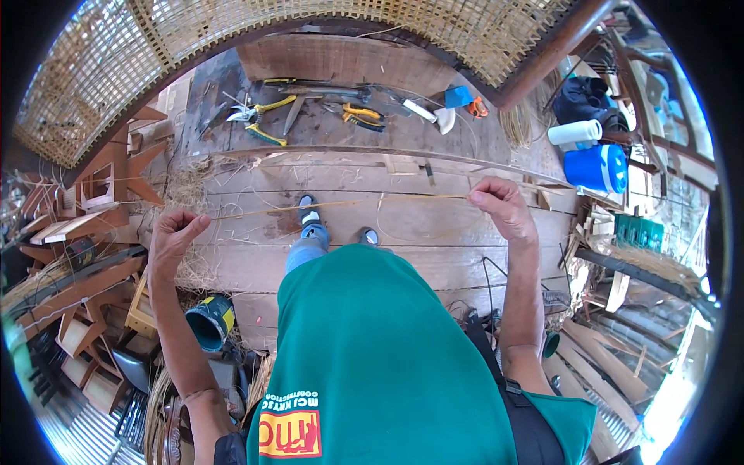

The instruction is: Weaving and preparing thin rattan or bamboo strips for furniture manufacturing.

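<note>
A thin cane strand (345, 204) stretches nearly straight across the view in front of my body. My left hand (174, 236) pinches its left end between thumb and finger. At the other side, my right hand (504, 208) pinches it the same way, slightly higher in the picture. A fainter loop of strand hangs below it, near the right hand. Beyond both hands, a woven cane panel (217, 29) in a curved dark wooden frame (535, 62) crosses the top, its mesh full of small open squares.
A low wooden bench (310, 139) carries yellow-handled shears (260, 116), pliers (361, 116) and other tools. A blue bucket (595, 168) stands at the right. Wood shavings (190, 194) litter the plank floor. Near my left arm sits a dark pail (209, 324); wooden pieces crowd both sides.
</note>
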`<state>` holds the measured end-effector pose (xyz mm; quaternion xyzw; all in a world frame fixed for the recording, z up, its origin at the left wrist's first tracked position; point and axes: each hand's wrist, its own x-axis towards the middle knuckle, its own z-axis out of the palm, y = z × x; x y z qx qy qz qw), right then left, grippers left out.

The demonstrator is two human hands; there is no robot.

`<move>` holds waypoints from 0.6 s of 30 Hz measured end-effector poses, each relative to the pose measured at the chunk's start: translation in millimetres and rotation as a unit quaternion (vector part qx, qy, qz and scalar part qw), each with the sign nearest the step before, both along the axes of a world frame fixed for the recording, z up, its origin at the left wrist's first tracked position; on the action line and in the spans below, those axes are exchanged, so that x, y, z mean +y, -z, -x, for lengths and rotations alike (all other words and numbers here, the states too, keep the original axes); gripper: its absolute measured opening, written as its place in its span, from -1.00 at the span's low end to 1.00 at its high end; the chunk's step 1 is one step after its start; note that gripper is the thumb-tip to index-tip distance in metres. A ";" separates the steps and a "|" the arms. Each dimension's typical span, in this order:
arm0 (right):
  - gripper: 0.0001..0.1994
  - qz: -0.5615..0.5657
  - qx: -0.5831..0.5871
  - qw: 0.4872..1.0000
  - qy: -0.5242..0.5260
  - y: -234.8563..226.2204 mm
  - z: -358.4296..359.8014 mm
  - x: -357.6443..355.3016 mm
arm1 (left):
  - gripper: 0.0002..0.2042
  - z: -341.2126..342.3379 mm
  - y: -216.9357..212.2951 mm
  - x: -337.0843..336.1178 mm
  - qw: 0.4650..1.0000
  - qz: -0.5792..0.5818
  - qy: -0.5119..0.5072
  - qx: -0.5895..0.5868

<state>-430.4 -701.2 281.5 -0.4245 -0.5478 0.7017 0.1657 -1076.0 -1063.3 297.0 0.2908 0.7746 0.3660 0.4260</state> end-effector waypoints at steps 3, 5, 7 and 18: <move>-0.91 -0.011 -0.014 1.000 -0.008 1.7 -7.5 0.0 | -0.69 8.2 11.5 -7.7 1.000 0.007 0.001 0.004; -0.92 -0.012 -0.019 1.000 -0.005 7.3 -13.7 1.3 | -0.69 11.9 13.0 -14.6 1.000 0.009 -0.006 0.007; -0.90 -0.022 -0.044 0.999 -0.016 12.4 -19.3 2.2 | -0.69 14.0 10.0 -22.1 1.000 0.014 -0.022 0.002; -0.84 -0.008 -0.067 0.997 -0.029 23.4 -10.9 -10.7 | -0.70 24.5 9.0 -48.4 0.998 0.032 -0.023 0.049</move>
